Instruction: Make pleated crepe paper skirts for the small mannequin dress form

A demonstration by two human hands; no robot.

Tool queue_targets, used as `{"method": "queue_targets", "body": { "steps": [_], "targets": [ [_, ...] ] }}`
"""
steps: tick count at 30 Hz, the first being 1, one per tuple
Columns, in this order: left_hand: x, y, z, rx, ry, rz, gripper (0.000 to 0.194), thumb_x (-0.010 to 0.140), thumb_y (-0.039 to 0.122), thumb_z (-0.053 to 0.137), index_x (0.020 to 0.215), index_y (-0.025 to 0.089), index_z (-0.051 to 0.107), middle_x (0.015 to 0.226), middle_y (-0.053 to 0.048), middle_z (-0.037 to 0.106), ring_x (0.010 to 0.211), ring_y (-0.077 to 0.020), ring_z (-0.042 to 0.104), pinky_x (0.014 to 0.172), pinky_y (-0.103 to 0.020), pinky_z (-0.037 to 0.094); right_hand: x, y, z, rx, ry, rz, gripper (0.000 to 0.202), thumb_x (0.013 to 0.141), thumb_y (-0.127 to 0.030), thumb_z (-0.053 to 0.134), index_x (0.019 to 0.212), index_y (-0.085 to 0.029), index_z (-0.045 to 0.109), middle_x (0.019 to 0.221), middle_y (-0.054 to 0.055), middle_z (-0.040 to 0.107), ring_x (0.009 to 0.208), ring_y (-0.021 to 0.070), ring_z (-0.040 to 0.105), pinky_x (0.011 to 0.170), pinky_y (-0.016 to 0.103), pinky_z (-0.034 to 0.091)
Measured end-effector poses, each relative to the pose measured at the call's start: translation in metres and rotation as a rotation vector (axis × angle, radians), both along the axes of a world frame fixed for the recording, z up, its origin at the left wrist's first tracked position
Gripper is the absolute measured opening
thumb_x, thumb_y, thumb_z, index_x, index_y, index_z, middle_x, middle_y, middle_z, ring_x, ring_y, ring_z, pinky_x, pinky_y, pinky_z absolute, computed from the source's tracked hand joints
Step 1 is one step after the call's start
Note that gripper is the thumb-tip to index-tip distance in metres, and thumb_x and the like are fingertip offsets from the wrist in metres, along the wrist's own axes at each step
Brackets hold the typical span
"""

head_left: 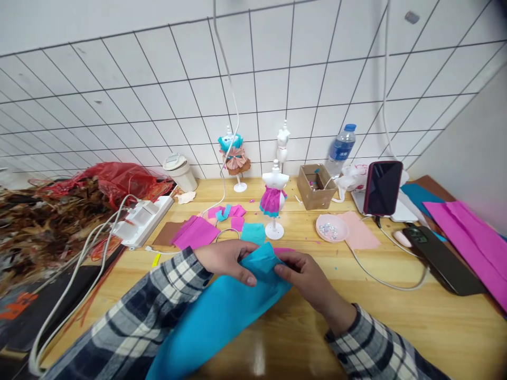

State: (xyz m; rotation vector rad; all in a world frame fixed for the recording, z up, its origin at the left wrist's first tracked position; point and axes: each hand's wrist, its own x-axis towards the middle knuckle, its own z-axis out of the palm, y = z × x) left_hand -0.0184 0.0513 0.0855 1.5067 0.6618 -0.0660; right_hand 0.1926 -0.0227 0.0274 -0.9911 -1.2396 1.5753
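Left hand (224, 258) and right hand (312, 277), I'm pinching this long blue papery sheet (227, 311) at its far end, seemingly light, easily torn!

The sheet (225, 316) is bright blue, the sleeves (130, 316) navy-and-white plaid, the surface (309, 338) yellowish wood grain, the wall (269, 47) white with a dark grid, the skirt (271, 201) magenta trimmed teal, and the paper (467, 235) near the surface's right edge magenta
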Motion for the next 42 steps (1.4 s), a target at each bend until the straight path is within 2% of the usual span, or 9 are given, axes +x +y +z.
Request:
{"method": "queue_targets", "body": {
  "steps": [4, 10, 15, 20, 28, 32, 35, 39, 42],
  "targets": [
    [0.005, 0.003, -0.027, 0.02, -0.017, 0.139, 0.034, 0.073, 0.043, 0.075, 0.09, 0.015, 0.07, 0.09, 0.0, 0.072, 0.083, -0.0176, 0.064, 0.081, -0.028, 0.05, 0.009, 0.005, -0.016, 0.063, -0.1, -0.058, 0.033, 0.081, -0.041, 0.067, 0.105, -0.019, 0.072, 0.1, 0.006, 0.074, 0.092, 0.0233, 0.066, 0.081, 0.036, 0.051],
    [-0.001, -0.004, -0.037, -0.021, 0.021, 0.281, 0.036, 0.076, 0.044, 0.072, 0.094, 0.014, 0.066, 0.092, -0.002, 0.071, 0.084, -0.0183, 0.063, 0.078, -0.029, 0.049, 0.047, 0.017, -0.027, 0.19, -0.515, -0.119, 0.03, 0.09, -0.041, 0.055, 0.1, -0.017, 0.07, 0.086, 0.006, 0.071, 0.075, 0.0197, 0.063, 0.067, 0.033, 0.049],
    [-0.014, -0.001, -0.039, -0.041, 0.032, 0.257, 0.034, 0.077, 0.043, 0.072, 0.094, 0.013, 0.066, 0.091, -0.002, 0.069, 0.083, -0.017, 0.062, 0.08, -0.028, 0.049, 0.071, 0.025, -0.035, 0.537, -1.053, -0.014, 0.021, 0.091, -0.026, 0.055, 0.103, -0.021, 0.071, 0.097, 0.008, 0.067, 0.094, 0.024, 0.057, 0.083, 0.037, 0.044],
    [-0.018, 0.002, -0.05, -0.204, -0.067, 0.172, 0.048, 0.07, 0.039, 0.079, 0.11, 0.016, 0.064, 0.109, -0.006, 0.07, 0.101, -0.023, 0.064, 0.091, -0.035, 0.049, 0.063, 0.024, -0.039, 0.58, -1.225, 0.027, 0.013, 0.089, -0.025, 0.059, 0.094, -0.02, 0.069, 0.089, 0.008, 0.066, 0.092, 0.0245, 0.056, 0.084, 0.038, 0.042],
    [-0.025, 0.005, -0.08, -0.23, -0.08, 0.19, 0.038, 0.076, 0.036, 0.075, 0.107, 0.016, 0.069, 0.108, -0.005, 0.073, 0.099, -0.0222, 0.067, 0.092, -0.034, 0.049, 0.064, 0.012, -0.032, 0.327, -0.978, -0.106, 0.003, 0.089, -0.021, 0.046, 0.091, -0.021, 0.048, 0.08, 0.005, 0.063, 0.074, 0.0212, 0.057, 0.069, 0.035, 0.042],
    [-0.03, 0.004, -0.085, -0.329, -0.124, 0.275, 0.035, 0.076, 0.03, 0.076, 0.108, 0.015, 0.068, 0.107, -0.006, 0.074, 0.096, -0.0204, 0.068, 0.091, -0.034, 0.05, 0.059, 0.002, -0.029, 0.065, -0.418, -0.055, 0.019, 0.09, -0.026, 0.044, 0.109, -0.024, 0.04, 0.092, 0.005, 0.066, 0.074, 0.0168, 0.061, 0.07, 0.033, 0.05],
    [-0.033, 0.004, -0.087, -0.335, -0.136, 0.319, 0.031, 0.075, 0.025, 0.076, 0.104, 0.015, 0.07, 0.107, -0.006, 0.074, 0.094, -0.0192, 0.068, 0.089, -0.033, 0.051, 0.054, -0.005, -0.026, -0.195, -0.094, 0.083, 0.017, 0.082, -0.024, 0.047, 0.099, -0.023, 0.044, 0.083, -0.001, 0.062, 0.051, 0.0096, 0.053, 0.047, 0.023, 0.049],
    [-0.036, 0.004, -0.088, -0.394, -0.232, 0.366, 0.041, 0.073, 0.023, 0.078, 0.112, 0.017, 0.066, 0.103, -0.006, 0.075, 0.092, -0.0198, 0.069, 0.087, -0.033, 0.052, 0.045, -0.018, -0.023, -0.421, -0.103, 0.243, 0.018, 0.075, -0.023, 0.043, 0.093, -0.024, 0.044, 0.067, -0.005, 0.061, 0.034, 0.0067, 0.041, 0.032, 0.017, 0.033],
    [-0.036, 0.003, -0.088, -0.403, -0.26, 0.307, 0.048, 0.073, 0.023, 0.078, 0.118, 0.017, 0.062, 0.108, -0.007, 0.073, 0.096, -0.0205, 0.068, 0.091, -0.035, 0.05, 0.036, -0.024, -0.028, -0.349, -0.258, 0.239, 0.01, 0.081, -0.028, 0.048, 0.09, -0.024, 0.048, 0.056, -0.007, 0.054, 0.038, 0.0078, 0.039, 0.036, 0.018, 0.029]
  ]
}}
